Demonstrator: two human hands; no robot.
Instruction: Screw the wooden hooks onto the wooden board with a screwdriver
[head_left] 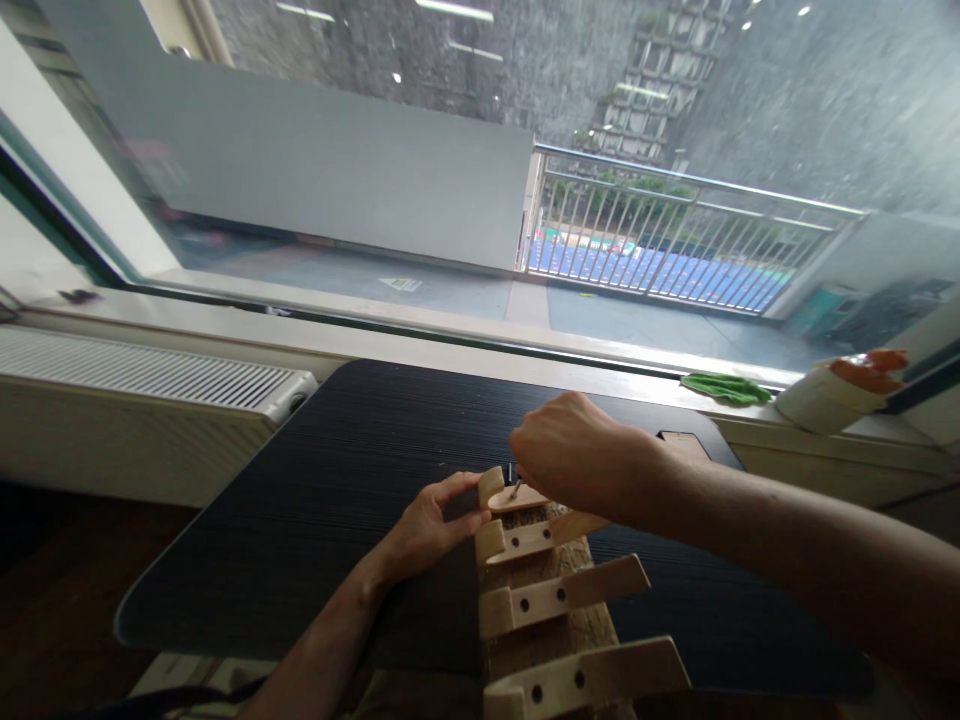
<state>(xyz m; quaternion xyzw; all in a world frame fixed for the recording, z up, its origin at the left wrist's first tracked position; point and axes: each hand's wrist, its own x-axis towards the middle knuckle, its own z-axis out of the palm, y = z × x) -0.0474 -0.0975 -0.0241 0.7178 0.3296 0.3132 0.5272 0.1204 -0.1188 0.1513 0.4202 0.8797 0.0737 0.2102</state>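
Note:
A rough wooden board (589, 625) runs away from me, with several pale wooden hooks (536, 598) lying across it, most showing two dark holes. At the farthest wooden hook (525, 498), my left hand (427, 525) pinches the curved end between thumb and fingers. My right hand (566, 450) is closed in a fist just above that same hook. Below the fist a thin metal shaft (516, 488) slants down to the hook's surface; its upper part is hidden by my fingers, so its kind is not clear. A small dark upright piece shows beside the fist.
The board rests over a black table (300, 480) by a large window. On the sill lie a green cloth (726, 389) and a white container (825, 398) with orange stuff in it. A phone-like object (686, 444) is partly behind my right forearm. A radiator (150, 400) stands left.

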